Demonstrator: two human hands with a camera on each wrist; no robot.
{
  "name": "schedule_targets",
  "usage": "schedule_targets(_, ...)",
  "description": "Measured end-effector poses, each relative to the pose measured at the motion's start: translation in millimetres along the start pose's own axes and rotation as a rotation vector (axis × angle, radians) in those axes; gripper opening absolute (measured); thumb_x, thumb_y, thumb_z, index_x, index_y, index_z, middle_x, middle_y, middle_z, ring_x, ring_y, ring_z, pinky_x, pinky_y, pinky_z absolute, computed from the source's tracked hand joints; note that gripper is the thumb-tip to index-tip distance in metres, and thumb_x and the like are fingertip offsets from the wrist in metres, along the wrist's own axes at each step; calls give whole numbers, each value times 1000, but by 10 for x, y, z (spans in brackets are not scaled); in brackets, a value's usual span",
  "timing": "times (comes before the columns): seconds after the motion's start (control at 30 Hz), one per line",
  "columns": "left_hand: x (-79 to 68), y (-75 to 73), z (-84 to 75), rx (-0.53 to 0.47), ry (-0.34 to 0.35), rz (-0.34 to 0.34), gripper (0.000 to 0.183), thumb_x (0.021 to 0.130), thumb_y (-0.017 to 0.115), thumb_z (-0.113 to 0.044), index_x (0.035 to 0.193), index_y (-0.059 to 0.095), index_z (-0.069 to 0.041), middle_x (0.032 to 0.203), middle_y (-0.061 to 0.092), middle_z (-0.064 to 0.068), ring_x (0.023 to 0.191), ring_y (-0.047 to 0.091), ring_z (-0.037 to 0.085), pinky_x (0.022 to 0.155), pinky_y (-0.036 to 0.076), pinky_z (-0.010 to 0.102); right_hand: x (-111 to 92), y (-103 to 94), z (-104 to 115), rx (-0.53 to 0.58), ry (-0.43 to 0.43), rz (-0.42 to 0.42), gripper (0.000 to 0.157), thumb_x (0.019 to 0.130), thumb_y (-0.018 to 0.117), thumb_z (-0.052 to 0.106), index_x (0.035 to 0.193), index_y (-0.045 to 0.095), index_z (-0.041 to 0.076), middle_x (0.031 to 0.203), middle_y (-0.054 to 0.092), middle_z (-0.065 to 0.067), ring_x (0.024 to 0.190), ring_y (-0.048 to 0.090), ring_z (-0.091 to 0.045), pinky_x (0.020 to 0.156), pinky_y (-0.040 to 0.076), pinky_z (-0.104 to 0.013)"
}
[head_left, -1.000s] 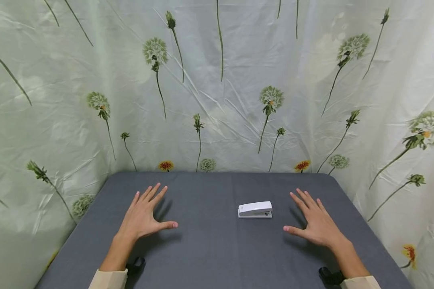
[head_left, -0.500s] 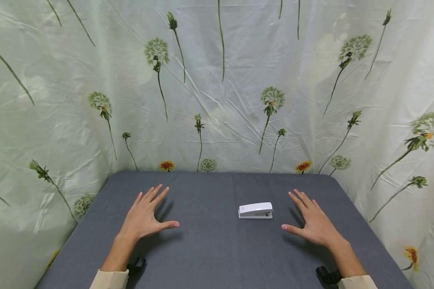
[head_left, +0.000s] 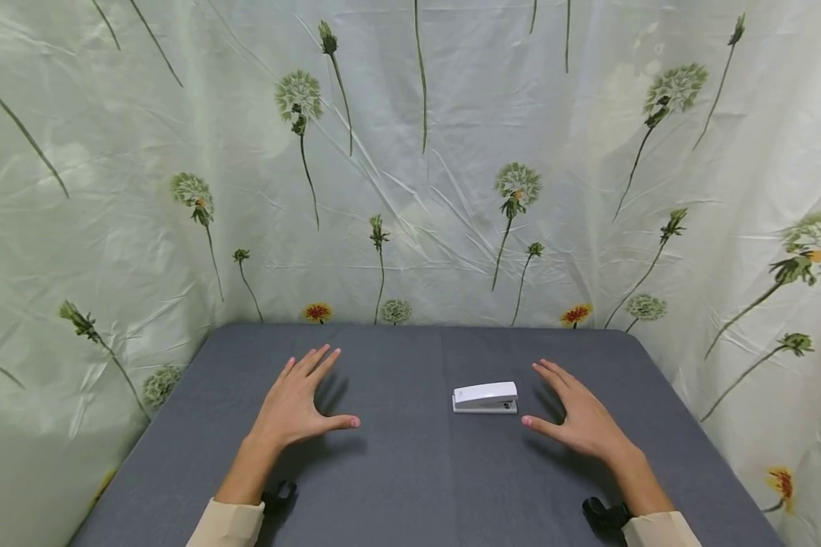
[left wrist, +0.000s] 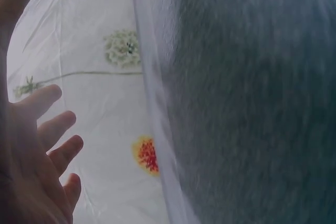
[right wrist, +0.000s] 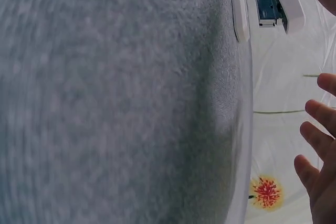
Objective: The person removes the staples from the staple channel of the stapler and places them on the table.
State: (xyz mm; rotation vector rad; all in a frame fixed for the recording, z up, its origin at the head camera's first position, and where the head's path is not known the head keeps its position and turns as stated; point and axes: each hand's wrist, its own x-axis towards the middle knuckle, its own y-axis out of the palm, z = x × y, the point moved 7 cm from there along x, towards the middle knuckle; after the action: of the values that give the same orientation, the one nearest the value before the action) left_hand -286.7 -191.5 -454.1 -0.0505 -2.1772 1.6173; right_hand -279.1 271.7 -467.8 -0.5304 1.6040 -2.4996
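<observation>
A white stapler (head_left: 484, 398) lies on the grey cloth-covered table (head_left: 410, 479), right of the middle. My right hand (head_left: 584, 422) hovers just right of it, thumb and fingers spread, holding nothing. In the right wrist view the stapler's front end (right wrist: 278, 3) shows at the top, with a gap between its upper arm and base. Farther off, left of the stapler, my left hand (head_left: 294, 406) is held over the table with straight, spread fingers and nothing in it. Only that hand's palm and fingers (left wrist: 52, 129) show beside the table in the left wrist view.
A pale curtain (head_left: 410, 190) printed with dandelions hangs behind the table and along both sides. Black wrist straps (head_left: 605, 515) sit at the cuffs of light sleeves (head_left: 227, 524).
Both hands have moved inward: the left hand to the right, the right hand to the left, nearer the stapler. The stapler stays in place on the table.
</observation>
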Motion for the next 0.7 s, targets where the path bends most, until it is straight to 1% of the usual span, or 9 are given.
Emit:
schedule_targets(0.17,31,78,-105,-24,18,-3,122,63,68,-92,159,42,-22,163,41,10,149,42,36,124,25,58,49,44,36,38,-8,-8,92,86,76,61,158,41,16,162,40,-12,145,42,-42,106,41,-69)
schedule_targets(0.33,101,148,-229,-59,44,-27,117,63,69,-92,155,50,-21,158,49,8,145,47,32,123,30,57,111,140,66,79,-6,-14,89,85,78,59,155,44,15,158,46,-14,143,45,-42,105,42,-69)
schedule_targets(0.4,138,172,-285,-74,46,-31,116,63,69,-92,154,50,-23,157,50,6,144,49,30,120,35,57,132,179,72,100,1,-19,89,84,79,59,155,46,16,156,48,-15,142,47,-42,105,42,-68)
schedule_targets(0.57,232,263,-438,-122,24,-6,111,64,67,-93,153,52,-28,154,54,0,139,54,30,109,46,57,170,244,98,153,9,-24,86,84,81,55,152,50,12,147,58,-14,135,55,-40,105,45,-64)
schedule_targets(0.7,333,320,-587,-163,15,17,106,66,68,-91,150,55,-28,151,56,0,137,55,29,108,47,58,195,251,114,185,2,-34,79,85,83,49,146,55,8,135,67,-13,125,62,-36,103,48,-62)
